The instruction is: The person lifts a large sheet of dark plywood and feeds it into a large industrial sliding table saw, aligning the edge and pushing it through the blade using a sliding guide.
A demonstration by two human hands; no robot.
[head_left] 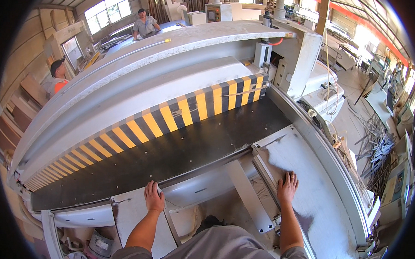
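A large grey panel-saw-like machine stands before me, with a black bed [179, 151] under a beam striped yellow and black [169, 116]. My left hand [155, 197] rests at the edge of the left white support table [133, 213], close to the bed's front edge. Its fingers are extended and hold nothing that shows. On the right, my right hand [287, 187] lies with fingers apart on a wider support table [324, 193] whose white surface is worn through to darker patches. Both palms face down and are hidden.
Between the tables, a grey metal bar [248, 195] spans a gap. A long rail [325, 156] edges the right table. Thin offcut strips [378, 144] are heaped on the floor at right. One person [146, 24] stands behind the machine, another [58, 76] at far left.
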